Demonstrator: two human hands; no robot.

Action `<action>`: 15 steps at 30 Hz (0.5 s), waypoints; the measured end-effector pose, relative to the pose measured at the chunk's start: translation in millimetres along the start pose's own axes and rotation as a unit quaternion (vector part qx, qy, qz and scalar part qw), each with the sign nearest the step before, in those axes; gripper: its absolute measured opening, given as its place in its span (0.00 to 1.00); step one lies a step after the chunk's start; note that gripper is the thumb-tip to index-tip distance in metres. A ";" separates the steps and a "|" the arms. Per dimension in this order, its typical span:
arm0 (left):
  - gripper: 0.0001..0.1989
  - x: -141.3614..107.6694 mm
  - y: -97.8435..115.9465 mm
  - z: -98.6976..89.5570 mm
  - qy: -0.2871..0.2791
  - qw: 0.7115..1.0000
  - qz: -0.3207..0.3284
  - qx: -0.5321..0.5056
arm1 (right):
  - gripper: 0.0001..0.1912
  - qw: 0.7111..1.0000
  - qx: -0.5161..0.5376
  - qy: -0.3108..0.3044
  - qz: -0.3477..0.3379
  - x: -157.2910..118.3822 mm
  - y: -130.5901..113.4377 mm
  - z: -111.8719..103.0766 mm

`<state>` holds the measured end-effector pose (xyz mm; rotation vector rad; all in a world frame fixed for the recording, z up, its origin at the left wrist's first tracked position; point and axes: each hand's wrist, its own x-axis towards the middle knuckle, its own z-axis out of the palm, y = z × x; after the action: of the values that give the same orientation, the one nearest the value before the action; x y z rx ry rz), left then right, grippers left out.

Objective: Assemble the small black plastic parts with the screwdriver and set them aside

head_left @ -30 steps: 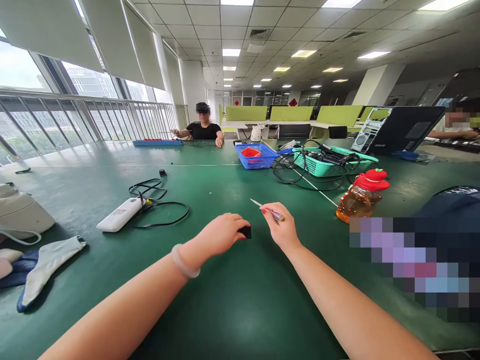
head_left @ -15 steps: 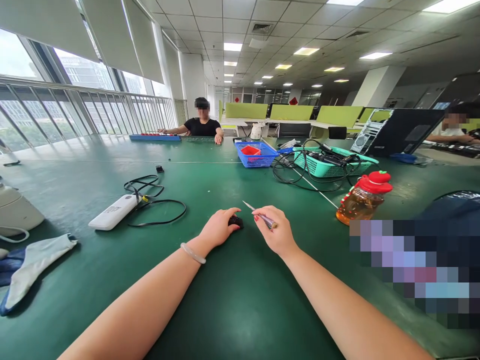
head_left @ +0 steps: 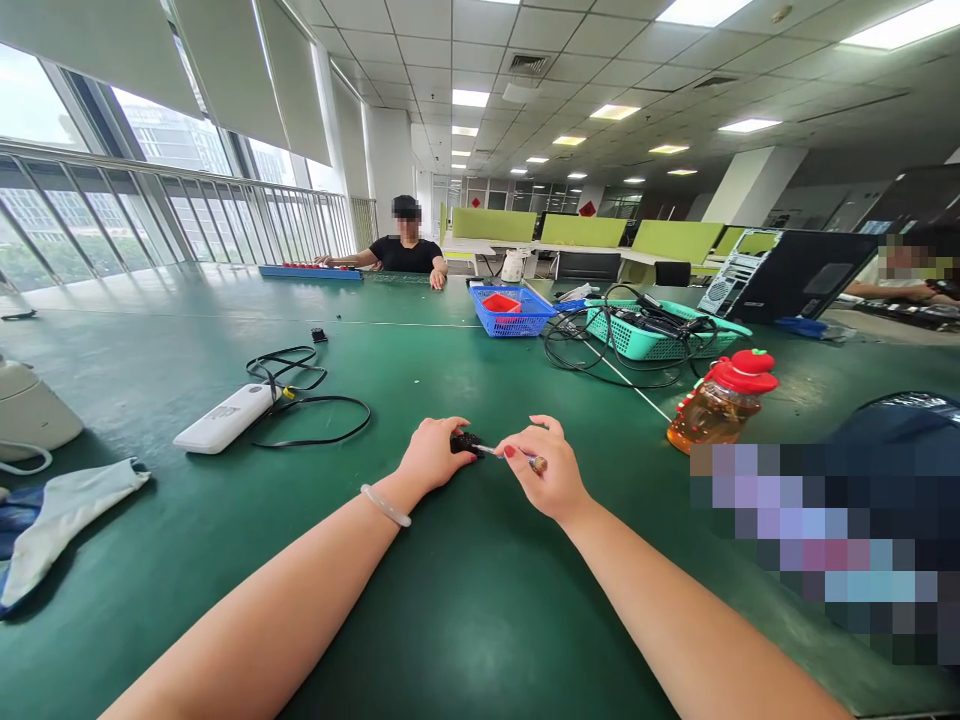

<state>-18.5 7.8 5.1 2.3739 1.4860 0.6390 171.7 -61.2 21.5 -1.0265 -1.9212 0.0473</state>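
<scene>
My left hand (head_left: 433, 455) grips a small black part (head_left: 468, 444) against the green tabletop (head_left: 480, 610); its exact kind is too small to tell. Between the thumb and fingers of my right hand (head_left: 547, 468) is a slim pen-like tool (head_left: 538, 465) with a thin pointed metal tip. That tip reaches left and meets the right side of the black part, or lies just at it. My right hand's fingers hide most of the tool's shaft. A pale bangle (head_left: 385, 506) circles my left wrist.
To the left lie a white power bank (head_left: 227, 418), a black cable (head_left: 337, 438) and a glove-like cloth (head_left: 79, 510). A blue basket (head_left: 514, 322), a teal basket (head_left: 645, 345) with cables and a red-capped bottle (head_left: 716, 405) stand right. A person (head_left: 406, 255) sits across.
My right hand has turned the tool so its tip, earlier pointing up and away, now points left at the black part. My left hand has shifted slightly left with the part.
</scene>
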 end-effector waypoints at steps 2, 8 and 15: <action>0.21 -0.1 -0.4 0.0 0.001 1.000 -0.003 0.014 | 0.19 1.000 0.001 -0.006 -0.002 0.1 -1.8 -1.8; 0.19 0.1 -1.5 -0.2 -0.009 1.000 -0.018 0.011 | 0.18 1.000 0.014 -0.002 -0.028 -0.3 -3.6 -1.6; 0.21 -0.4 -1.8 0.3 0.003 0.999 -0.042 0.033 | 0.19 0.999 0.002 0.010 -0.036 0.6 -4.8 -1.7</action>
<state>-20.0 8.2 3.9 2.3453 1.6239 0.5864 169.7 -64.5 24.9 -0.9510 -1.9383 0.0007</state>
